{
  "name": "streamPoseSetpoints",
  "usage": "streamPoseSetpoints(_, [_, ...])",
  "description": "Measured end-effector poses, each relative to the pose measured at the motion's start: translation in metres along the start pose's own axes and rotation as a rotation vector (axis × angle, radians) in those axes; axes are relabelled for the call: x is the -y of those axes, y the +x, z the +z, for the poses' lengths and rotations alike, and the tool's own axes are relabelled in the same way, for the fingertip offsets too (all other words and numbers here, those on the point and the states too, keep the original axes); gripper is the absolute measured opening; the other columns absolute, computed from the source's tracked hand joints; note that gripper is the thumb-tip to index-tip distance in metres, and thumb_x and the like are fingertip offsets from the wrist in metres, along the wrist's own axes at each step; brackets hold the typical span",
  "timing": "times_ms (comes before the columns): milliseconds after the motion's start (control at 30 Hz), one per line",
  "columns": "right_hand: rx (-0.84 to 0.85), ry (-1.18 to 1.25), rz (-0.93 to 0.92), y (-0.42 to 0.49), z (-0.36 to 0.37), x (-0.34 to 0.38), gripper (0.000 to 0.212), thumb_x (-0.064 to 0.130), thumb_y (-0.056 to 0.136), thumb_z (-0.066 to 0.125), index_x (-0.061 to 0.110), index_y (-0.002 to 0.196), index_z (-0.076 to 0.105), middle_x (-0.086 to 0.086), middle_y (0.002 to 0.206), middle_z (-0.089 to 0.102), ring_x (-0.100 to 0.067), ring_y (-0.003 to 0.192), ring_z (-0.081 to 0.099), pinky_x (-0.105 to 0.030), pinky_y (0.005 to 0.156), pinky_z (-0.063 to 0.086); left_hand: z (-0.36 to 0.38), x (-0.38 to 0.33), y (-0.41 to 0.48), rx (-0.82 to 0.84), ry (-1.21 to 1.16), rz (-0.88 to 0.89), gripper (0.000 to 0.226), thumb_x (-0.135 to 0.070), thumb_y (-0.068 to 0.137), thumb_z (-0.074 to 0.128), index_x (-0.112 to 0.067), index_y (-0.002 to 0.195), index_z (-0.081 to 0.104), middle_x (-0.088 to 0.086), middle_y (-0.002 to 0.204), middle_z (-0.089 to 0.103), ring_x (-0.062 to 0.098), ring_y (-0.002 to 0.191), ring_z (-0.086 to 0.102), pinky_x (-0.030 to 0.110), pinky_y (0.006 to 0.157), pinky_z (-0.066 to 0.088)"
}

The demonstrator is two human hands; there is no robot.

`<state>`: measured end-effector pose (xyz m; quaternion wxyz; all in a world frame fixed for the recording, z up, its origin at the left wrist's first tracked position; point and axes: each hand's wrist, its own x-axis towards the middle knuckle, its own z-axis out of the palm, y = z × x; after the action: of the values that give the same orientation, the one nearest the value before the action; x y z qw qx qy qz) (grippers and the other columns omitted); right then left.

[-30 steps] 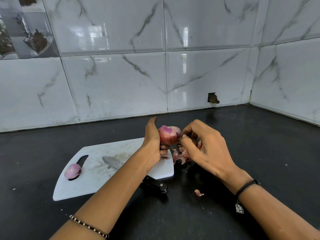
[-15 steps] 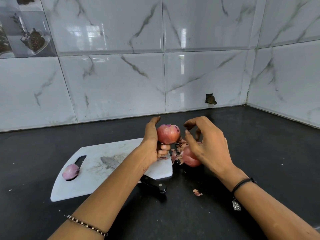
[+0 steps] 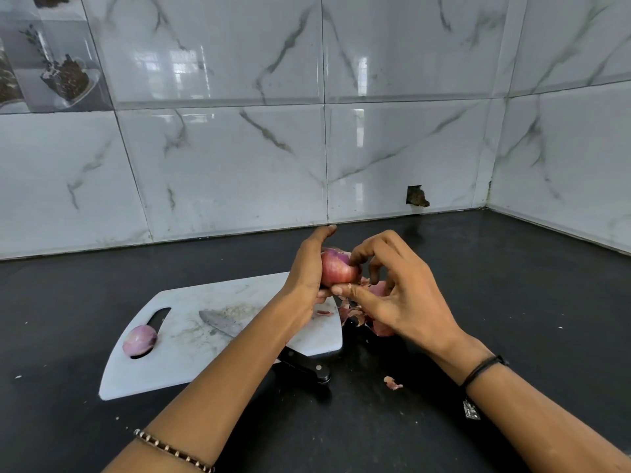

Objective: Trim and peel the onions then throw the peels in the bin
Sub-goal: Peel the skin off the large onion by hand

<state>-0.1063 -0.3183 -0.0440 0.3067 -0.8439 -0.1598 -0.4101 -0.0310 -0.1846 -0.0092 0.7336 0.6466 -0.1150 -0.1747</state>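
My left hand [image 3: 309,268] grips a red onion [image 3: 336,269] above the right end of the white cutting board [image 3: 191,356]. My right hand [image 3: 392,291] is at the onion's right side, its thumb and fingertips pinching the onion's skin. A peeled onion [image 3: 139,340] lies on the board's left end by the handle hole. The knife [image 3: 222,324] lies across the board, its black handle [image 3: 305,367] sticking off the near edge, partly hidden by my left forearm. A heap of peels [image 3: 355,314] lies on the black counter under my right hand.
A single scrap of peel [image 3: 392,383] lies on the black counter [image 3: 512,285] near my right wrist. Tiled walls [image 3: 239,165] meet in a corner at the back right. No bin is in view.
My right hand had drawn away from the onion half a second ago and has now returned to it, fingers closing on its skin. The left hand keeps holding the onion.
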Motion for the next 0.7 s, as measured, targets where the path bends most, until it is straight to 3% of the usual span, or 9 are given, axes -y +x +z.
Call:
streamPoseSetpoints(67, [0.009, 0.014, 0.009, 0.0, 0.001, 0.0, 0.035, 0.042, 0.08, 0.084, 0.025, 0.1, 0.062, 0.014, 0.104, 0.052, -0.015, 0.086, 0.058, -0.017, 0.062, 0.041, 0.0, 0.001, 0.003, -0.02, 0.019, 0.049, 0.04, -0.048, 0.099, 0.051, -0.013, 0.085, 0.064, 0.01, 0.077, 0.067, 0.015, 0.044, 0.062, 0.015, 0.04, 0.042])
streamPoseSetpoints(167, [0.011, 0.024, 0.025, 0.0, 0.002, 0.0, 0.035, 0.037, 0.078, 0.086, 0.023, 0.099, 0.062, 0.012, 0.102, 0.054, -0.018, 0.078, 0.057, -0.02, 0.062, 0.042, 0.003, 0.005, 0.008, -0.096, 0.018, 0.105, 0.049, -0.05, 0.095, 0.055, -0.018, 0.061, 0.071, 0.005, 0.07, 0.07, 0.028, 0.07, 0.068, 0.038, 0.067, 0.056])
streamPoseSetpoints(233, [0.012, 0.026, 0.036, 0.0, 0.002, 0.0, 0.035, 0.032, 0.078, 0.087, 0.021, 0.1, 0.062, 0.009, 0.099, 0.056, -0.019, 0.076, 0.056, -0.018, 0.064, 0.042, 0.005, 0.007, 0.008, -0.148, 0.01, 0.135, 0.047, -0.055, 0.087, 0.056, -0.017, 0.064, 0.072, 0.004, 0.068, 0.07, 0.032, 0.074, 0.069, 0.054, 0.084, 0.057])
streamPoseSetpoints(300, [0.013, 0.038, 0.059, 0.0, 0.002, 0.0, 0.035, 0.03, 0.078, 0.087, 0.02, 0.101, 0.062, 0.005, 0.095, 0.058, -0.019, 0.075, 0.056, -0.014, 0.065, 0.041, 0.008, 0.01, 0.006, -0.194, 0.015, 0.169, 0.044, -0.059, 0.08, 0.052, -0.022, 0.066, 0.073, 0.007, 0.077, 0.074, 0.035, 0.082, 0.072, 0.059, 0.091, 0.056])
streamPoseSetpoints(367, [0.015, 0.055, 0.076, 0.0, 0.003, 0.0, 0.036, 0.028, 0.079, 0.087, 0.018, 0.103, 0.063, 0.002, 0.092, 0.058, -0.018, 0.075, 0.056, -0.01, 0.068, 0.04, 0.011, 0.01, 0.001, -0.236, 0.0, 0.183, 0.042, -0.057, 0.085, 0.05, -0.035, 0.059, 0.075, 0.009, 0.083, 0.073, 0.036, 0.089, 0.073, 0.059, 0.094, 0.055])
streamPoseSetpoints(433, [0.015, 0.06, 0.08, -0.001, 0.004, 0.0, 0.037, 0.026, 0.079, 0.087, 0.016, 0.105, 0.063, 0.001, 0.09, 0.058, -0.016, 0.076, 0.056, -0.008, 0.07, 0.04, 0.014, 0.007, -0.005, -0.262, -0.007, 0.168, 0.051, -0.049, 0.097, 0.046, -0.049, 0.052, 0.07, 0.003, 0.073, 0.073, 0.034, 0.088, 0.072, 0.054, 0.095, 0.055])
streamPoseSetpoints(500, [0.013, 0.072, 0.086, -0.001, 0.005, 0.001, 0.039, 0.026, 0.078, 0.088, 0.016, 0.107, 0.062, 0.0, 0.09, 0.059, -0.016, 0.075, 0.057, -0.008, 0.069, 0.041, 0.016, 0.006, -0.007, -0.286, -0.013, 0.159, 0.059, -0.045, 0.102, 0.043, -0.038, 0.052, 0.073, -0.001, 0.068, 0.072, 0.032, 0.086, 0.071, 0.05, 0.093, 0.056])
streamPoseSetpoints(567, [0.002, 0.081, 0.108, -0.001, 0.004, 0.001, 0.044, 0.026, 0.075, 0.09, 0.017, 0.106, 0.061, -0.001, 0.089, 0.06, -0.016, 0.074, 0.058, -0.009, 0.069, 0.042, 0.019, 0.008, -0.009, -0.307, -0.035, 0.141, 0.051, -0.047, 0.101, 0.046, -0.021, 0.064, 0.071, 0.009, 0.087, 0.072, 0.035, 0.09, 0.072, 0.05, 0.089, 0.057])
streamPoseSetpoints(700, [-0.027, 0.041, 0.11, 0.0, 0.001, 0.001, 0.041, 0.022, 0.074, 0.091, 0.017, 0.102, 0.061, 0.004, 0.092, 0.058, -0.015, 0.075, 0.057, -0.01, 0.069, 0.043, 0.023, 0.015, -0.009, -0.299, -0.031, 0.089, 0.037, -0.047, 0.099, 0.048, -0.018, 0.082, 0.063, 0.016, 0.088, 0.071, 0.031, 0.071, 0.068, 0.042, 0.072, 0.057])
